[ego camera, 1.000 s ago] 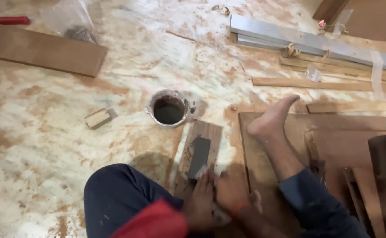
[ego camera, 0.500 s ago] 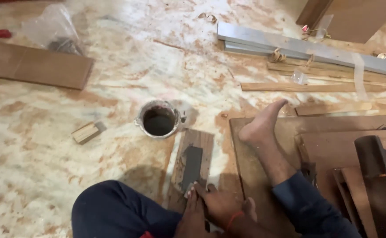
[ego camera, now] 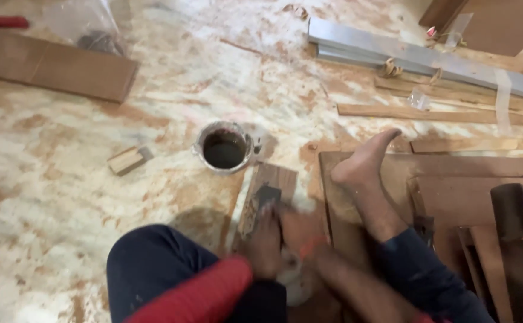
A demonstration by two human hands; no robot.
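I sit on the floor with both hands pressed together over a small wooden board [ego camera: 277, 174] that lies between my legs. A dark grey slab [ego camera: 267, 194] rests on that board. My left hand [ego camera: 264, 242] and my right hand [ego camera: 300, 230] cover the slab's near end, fingers curled down and blurred by motion. Whatever is under the fingers is hidden. My right wrist wears an orange band. My bare foot [ego camera: 366, 164] rests just right of the board.
A round tin [ego camera: 224, 148] with dark liquid stands just beyond the board. A small wood block [ego camera: 127, 160] lies to its left. A long plank [ego camera: 52, 69] lies far left, metal rails [ego camera: 405, 57] and wood strips far right, and stacked wooden panels [ego camera: 453, 185] under my right leg.
Both hands have slid forward along the dark slab, covering more of it. The camera view has shifted slightly; the tin and board stay in place.
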